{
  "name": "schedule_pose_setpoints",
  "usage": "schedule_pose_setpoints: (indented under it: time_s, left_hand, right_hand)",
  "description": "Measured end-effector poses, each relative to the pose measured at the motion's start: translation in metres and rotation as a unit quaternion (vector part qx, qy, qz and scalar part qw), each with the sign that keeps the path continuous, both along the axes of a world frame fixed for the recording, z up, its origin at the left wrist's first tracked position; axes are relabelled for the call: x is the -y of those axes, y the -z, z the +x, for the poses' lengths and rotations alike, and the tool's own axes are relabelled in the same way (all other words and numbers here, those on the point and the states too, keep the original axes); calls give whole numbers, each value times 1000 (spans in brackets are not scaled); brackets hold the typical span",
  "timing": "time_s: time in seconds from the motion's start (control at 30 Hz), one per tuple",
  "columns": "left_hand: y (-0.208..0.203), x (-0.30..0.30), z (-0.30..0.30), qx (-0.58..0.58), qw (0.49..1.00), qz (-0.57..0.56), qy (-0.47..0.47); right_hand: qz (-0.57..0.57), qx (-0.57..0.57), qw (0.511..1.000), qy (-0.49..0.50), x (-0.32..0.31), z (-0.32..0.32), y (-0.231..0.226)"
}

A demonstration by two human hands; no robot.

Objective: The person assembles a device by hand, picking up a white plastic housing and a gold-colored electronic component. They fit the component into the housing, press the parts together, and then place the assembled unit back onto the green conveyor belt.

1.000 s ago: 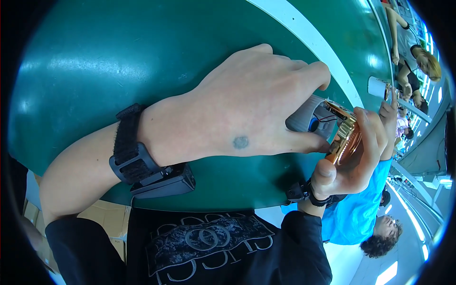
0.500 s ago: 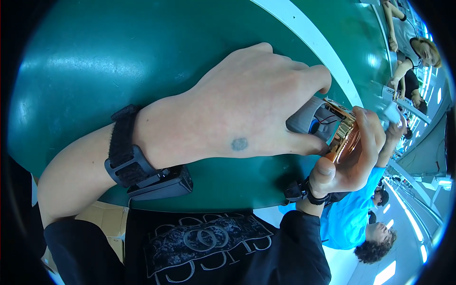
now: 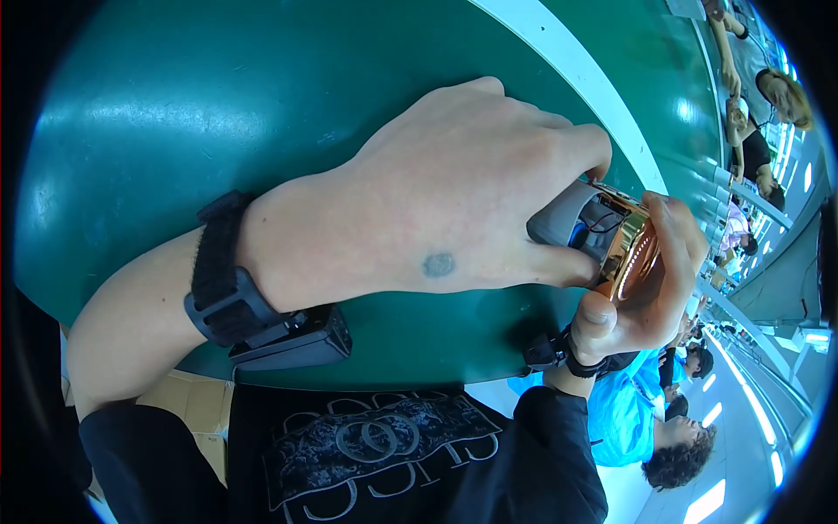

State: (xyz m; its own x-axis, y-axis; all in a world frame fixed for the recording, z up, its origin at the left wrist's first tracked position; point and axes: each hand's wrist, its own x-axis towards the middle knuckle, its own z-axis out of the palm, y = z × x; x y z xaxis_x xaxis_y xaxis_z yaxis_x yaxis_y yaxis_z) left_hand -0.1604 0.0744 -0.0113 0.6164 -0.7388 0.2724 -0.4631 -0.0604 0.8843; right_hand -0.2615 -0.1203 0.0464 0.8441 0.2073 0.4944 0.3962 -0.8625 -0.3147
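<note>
My left hand [image 3: 497, 183] stretches across the picture from the left, its fingers curled round a grey plastic housing [image 3: 563, 217]. The thumb lies along the housing's near side and the index finger bends over its far side. A shiny gold-coloured rounded part [image 3: 635, 253] sits against the housing's right end. My right hand [image 3: 668, 279] is closed on this gold part with thumb and fingers. Through the open side of the housing, thin dark wires and a small blue component [image 3: 578, 234] show. My left fingertips and part of the housing are hidden behind my left hand.
A green table [image 3: 218, 113] lies under my hands, crossed by a curved white strip [image 3: 576, 61]. My left wrist wears a black strap with a dark box [image 3: 292, 339]. A person in blue [image 3: 624, 410] and others [image 3: 772, 96] are at the right. Cardboard [image 3: 194, 402] shows lower left.
Both hands keep their hold, with the housing and gold part shifted only slightly. At the right, the blue-clad person's raised arm and hand have moved out of sight.
</note>
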Motion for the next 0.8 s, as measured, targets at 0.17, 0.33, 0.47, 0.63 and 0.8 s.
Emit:
schedule_pose_setpoints:
  time_s: [0.17, 0.33, 0.47, 0.63, 0.8]
  left_hand:
    - [-2, -6, 11, -44, 995, 27, 87]
    - [1, -9, 11, -34, 994, 3, 99]
    - [3, -9, 7, 83, 993, 20, 81]
    - [5, -9, 5, 83, 994, 16, 66]
    - [7, -7, 3, 88, 995, -7, 47]
  right_hand:
    - [-28, -25, 999, -8, 1, -2, -4]
    - [-14, -8, 1000, -11, -4, 3, 2]
    - [-17, 14, 999, -44, 0, 12, 9]
    - [16, 31, 998, -46, -4, 11, 26]
    - [11, 54, 997, -51, 4, -3, 21]
